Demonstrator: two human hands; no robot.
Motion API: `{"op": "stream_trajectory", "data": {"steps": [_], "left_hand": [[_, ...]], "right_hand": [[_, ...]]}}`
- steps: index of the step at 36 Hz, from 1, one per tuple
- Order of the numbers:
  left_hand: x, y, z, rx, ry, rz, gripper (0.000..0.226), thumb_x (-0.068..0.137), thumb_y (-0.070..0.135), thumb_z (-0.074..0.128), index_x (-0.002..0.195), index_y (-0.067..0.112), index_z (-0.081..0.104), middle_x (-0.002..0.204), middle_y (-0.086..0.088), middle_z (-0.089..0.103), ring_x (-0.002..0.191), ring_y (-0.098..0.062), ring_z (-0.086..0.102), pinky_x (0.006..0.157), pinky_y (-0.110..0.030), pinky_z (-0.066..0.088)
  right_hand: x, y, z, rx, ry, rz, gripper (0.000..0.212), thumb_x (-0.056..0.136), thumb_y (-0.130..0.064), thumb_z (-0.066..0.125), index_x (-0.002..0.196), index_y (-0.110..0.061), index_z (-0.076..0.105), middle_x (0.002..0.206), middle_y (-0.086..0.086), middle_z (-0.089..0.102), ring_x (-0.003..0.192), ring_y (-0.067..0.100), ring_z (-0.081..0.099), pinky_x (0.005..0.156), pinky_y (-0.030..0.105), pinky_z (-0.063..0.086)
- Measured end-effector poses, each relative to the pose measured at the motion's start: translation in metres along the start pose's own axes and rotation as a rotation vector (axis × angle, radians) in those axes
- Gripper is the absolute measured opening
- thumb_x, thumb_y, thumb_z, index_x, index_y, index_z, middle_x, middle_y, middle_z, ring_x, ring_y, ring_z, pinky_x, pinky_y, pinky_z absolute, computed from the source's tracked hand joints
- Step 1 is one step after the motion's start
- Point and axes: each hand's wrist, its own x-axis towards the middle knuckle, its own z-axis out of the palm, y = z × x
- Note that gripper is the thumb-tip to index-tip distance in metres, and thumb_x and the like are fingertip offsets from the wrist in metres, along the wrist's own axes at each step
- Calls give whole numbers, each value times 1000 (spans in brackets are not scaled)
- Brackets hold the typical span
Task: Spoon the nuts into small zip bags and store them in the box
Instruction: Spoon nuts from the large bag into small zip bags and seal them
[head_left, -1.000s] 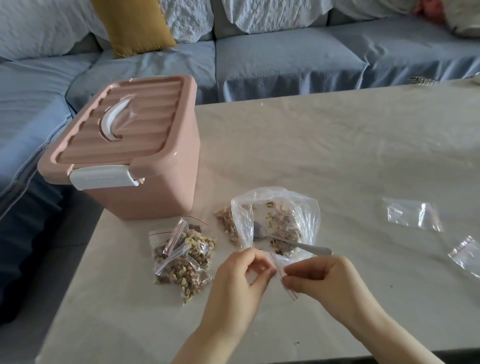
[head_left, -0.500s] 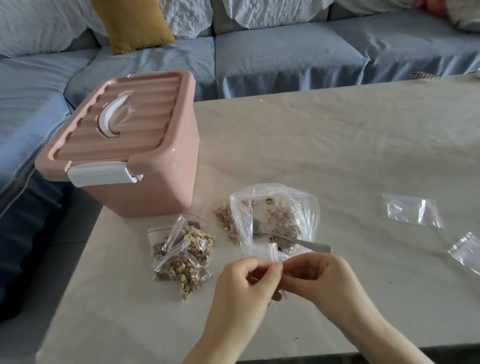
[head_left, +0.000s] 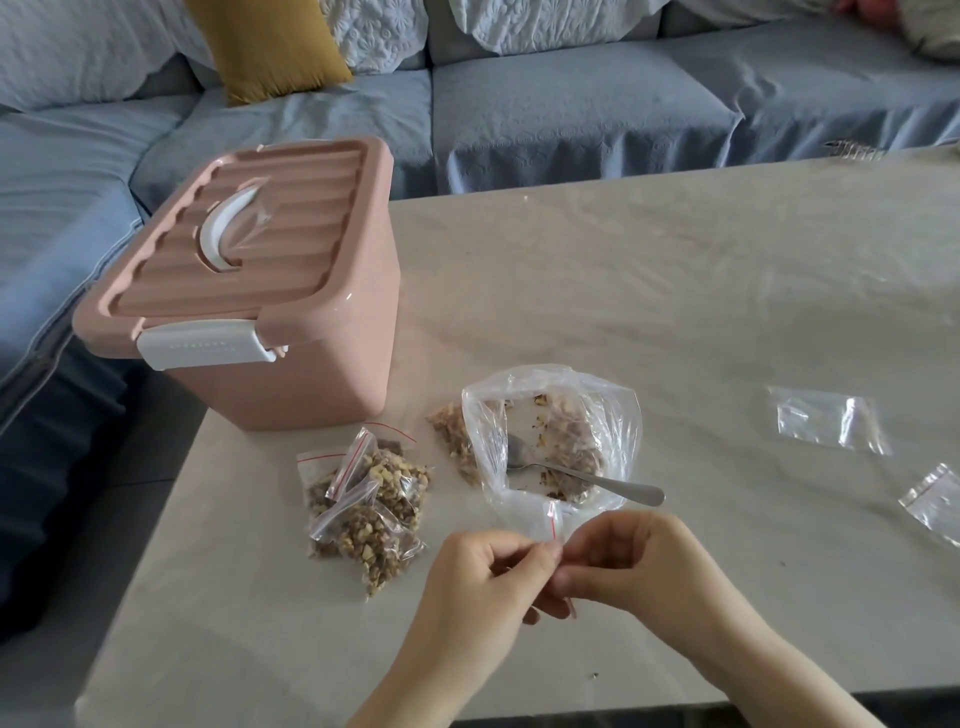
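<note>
Both my hands are at the near edge of the table (head_left: 675, 270). Left hand (head_left: 483, 587) and right hand (head_left: 634, 561) meet fingertip to fingertip, both pinching one empty zip bag (head_left: 545, 519); its red seal line shows just above my thumbs. Bag is clear, nothing in it that I can see.

Just beyond the hands: big bag (head_left: 550, 436), mouth open, lying on the table with nuts (head_left: 576, 452) inside. Spoon (head_left: 582, 475) lies in it, bowl inside, handle sticking out to the right over the rim. A loose heap of nuts sits against its left side.

Left of that: filled bags (head_left: 363, 499), piled on each other, sealed with red strips, count unclear.

Box (head_left: 270, 291), pink, at the table's left corner, lid on, white latch down on the near side.

Spare bags (head_left: 826, 421), two, flat and empty, well apart to the right.

Sofa (head_left: 571, 104) behind the table.
</note>
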Motion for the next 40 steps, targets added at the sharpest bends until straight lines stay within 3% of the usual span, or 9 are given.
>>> {"op": "stream_trajectory", "data": {"steps": [7, 10, 15, 20, 26, 30, 33, 37, 40], "left_hand": [[1, -1, -4, 63, 5, 19, 29, 87, 5, 59, 64, 18, 72, 60, -2, 71, 61, -11, 68, 57, -18, 47], [-1, -3, -3, 291, 88, 110, 19, 84, 19, 63, 67, 19, 71, 59, 4, 69, 60, -8, 66, 61, -24, 50], [-4, -2, 2, 481, 227, 213, 32, 68, 42, 48, 70, 16, 66, 60, 2, 66, 57, -14, 63, 62, -35, 49], [-1, -2, -3, 237, 128, 196, 17, 76, 19, 63, 59, 20, 66, 52, 1, 65, 48, -10, 63, 50, -17, 43], [-2, -1, -10, -218, -36, 37, 12, 61, 23, 66, 57, 13, 69, 53, -6, 64, 44, -15, 58, 47, -19, 43], [-3, -5, -10, 84, 178, 23, 29, 80, 3, 60, 53, 13, 56, 44, -1, 57, 40, -15, 57, 46, -23, 41], [-5, -4, -12, 433, 320, 55, 29, 74, 19, 59, 49, 17, 43, 41, 1, 51, 48, -20, 60, 52, -29, 44], [-2, -5, -10, 545, 353, 87, 33, 70, 36, 54, 50, 14, 39, 43, -2, 48, 50, -20, 55, 53, -33, 44], [-2, -9, -12, 562, 324, 355, 23, 65, 49, 51, 59, 28, 46, 53, 10, 49, 54, -6, 46, 51, -14, 35]], "right_hand": [[3, 4, -1, 54, -42, 29, 9, 70, -4, 76, 72, -10, 69, 64, 5, 68, 59, 11, 58, 60, 17, 48], [4, 9, 4, -34, 48, -5, 8, 75, -9, 74, 81, -11, 71, 58, 0, 63, 55, 9, 53, 59, 18, 45], [3, 12, 14, -220, 181, -120, 19, 76, -11, 71, 59, -18, 70, 48, -9, 55, 47, 0, 44, 50, 11, 34], [5, 8, 8, 97, 48, 5, 22, 76, 0, 68, 58, -10, 72, 55, 4, 59, 52, 9, 52, 57, 17, 46], [2, -1, 2, 439, -155, 146, 6, 58, -9, 69, 58, -3, 69, 60, 11, 61, 53, 14, 56, 58, 21, 52], [7, 2, 3, 3, 77, -24, 11, 74, -9, 73, 63, -10, 73, 58, 3, 65, 57, 10, 57, 63, 26, 51], [7, 3, 8, -319, 304, -191, 15, 75, -14, 72, 65, -26, 72, 61, -15, 66, 55, 0, 58, 53, 9, 41], [5, 2, 15, -349, 379, -278, 20, 68, -7, 69, 63, -27, 66, 63, -22, 63, 53, -1, 55, 50, 6, 39], [7, 1, 10, -248, 339, -215, 21, 68, -4, 69, 64, -24, 65, 49, -11, 55, 43, 2, 44, 45, 9, 35]]}}
